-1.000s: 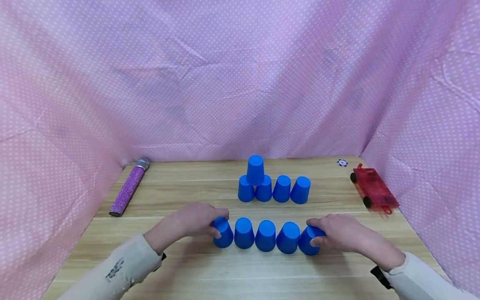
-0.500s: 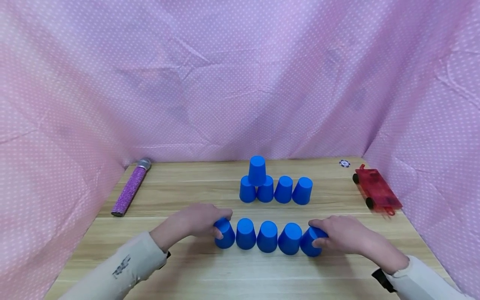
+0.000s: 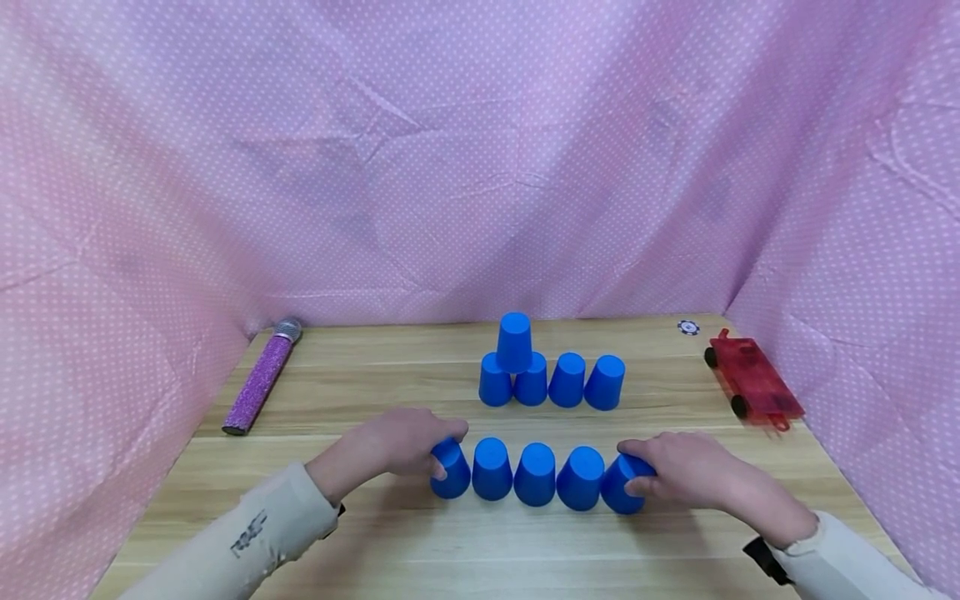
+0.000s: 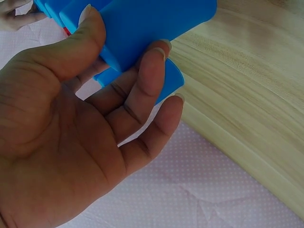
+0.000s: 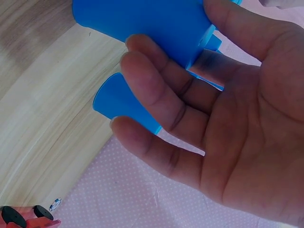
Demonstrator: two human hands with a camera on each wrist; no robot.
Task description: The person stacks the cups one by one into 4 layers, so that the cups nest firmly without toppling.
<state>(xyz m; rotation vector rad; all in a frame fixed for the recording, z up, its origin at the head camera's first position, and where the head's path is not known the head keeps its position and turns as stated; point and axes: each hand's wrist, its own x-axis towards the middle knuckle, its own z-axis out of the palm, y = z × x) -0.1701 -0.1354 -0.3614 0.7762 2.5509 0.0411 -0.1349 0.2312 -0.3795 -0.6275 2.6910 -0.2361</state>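
Note:
Several blue plastic cups stand upside down in a front row on the wooden table. My left hand (image 3: 397, 442) grips the leftmost cup (image 3: 454, 477), thumb on the near side and fingers round the far side. At the row's other end, my right hand (image 3: 686, 468) holds the rightmost cup (image 3: 618, 490) the same way. Between them are three cups, the middle one (image 3: 535, 479) among them. In the left wrist view the thumb and fingers touch the held cup (image 4: 156, 23); the right wrist view shows fingers against the other held cup (image 5: 137, 19).
Behind the front row is a second row of upside-down cups (image 3: 567, 382), with one cup (image 3: 514, 343) stacked across its left two. A glittery purple microphone (image 3: 261, 379) lies at left. A red toy car (image 3: 752, 379) and a poker chip (image 3: 688, 327) are at right.
The whole view has shifted slightly. My left hand has edged a little to the right on its cup; both hands keep their holds, and the cups stay in their rows.

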